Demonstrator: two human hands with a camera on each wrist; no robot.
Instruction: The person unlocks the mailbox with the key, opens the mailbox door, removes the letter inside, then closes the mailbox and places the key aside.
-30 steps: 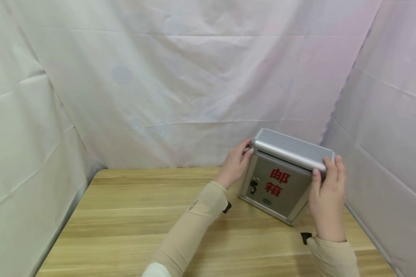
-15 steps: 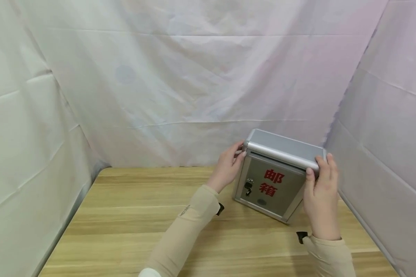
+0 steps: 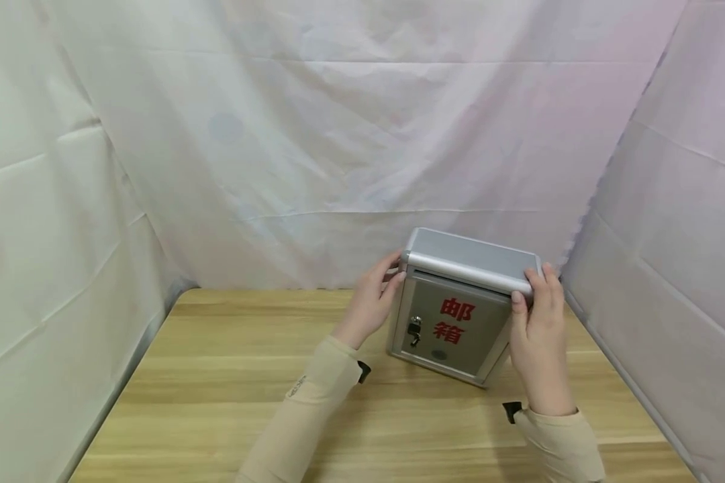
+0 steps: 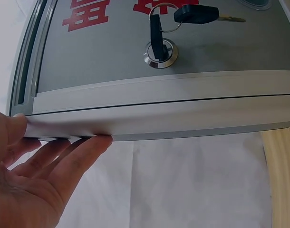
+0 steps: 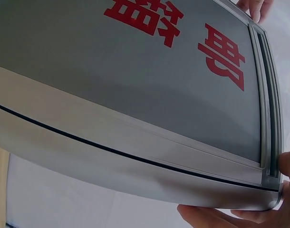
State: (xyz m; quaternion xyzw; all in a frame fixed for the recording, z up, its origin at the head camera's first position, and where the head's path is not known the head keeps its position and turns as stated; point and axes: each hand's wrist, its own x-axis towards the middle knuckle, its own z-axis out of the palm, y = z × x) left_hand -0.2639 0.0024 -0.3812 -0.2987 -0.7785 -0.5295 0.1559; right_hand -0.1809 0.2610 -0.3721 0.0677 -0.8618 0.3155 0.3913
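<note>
A silver-grey metal mailbox [image 3: 459, 295] with red characters on its door is held upright between my two hands, slightly turned and leaning. At its upper left corner my left hand [image 3: 371, 295] grips the frame, thumb at the front edge and fingers along the side. My right hand [image 3: 539, 335] holds the upper right corner, thumb on the front and fingertips over the top and side. A lock [image 4: 161, 53] with a key in it sits on the door, and a second key [image 4: 197, 14] hangs from the same ring. Whether the mailbox's base touches the table cannot be told.
The wood-grain table [image 3: 229, 362] stretches to the left and in front of the mailbox. White cloth [image 3: 314, 147] hangs behind the table, with more cloth walls on the left and right sides.
Both hands have moved the mailbox to the left across the table, keeping their hold on its upper corners. The head view has shifted slightly.
</note>
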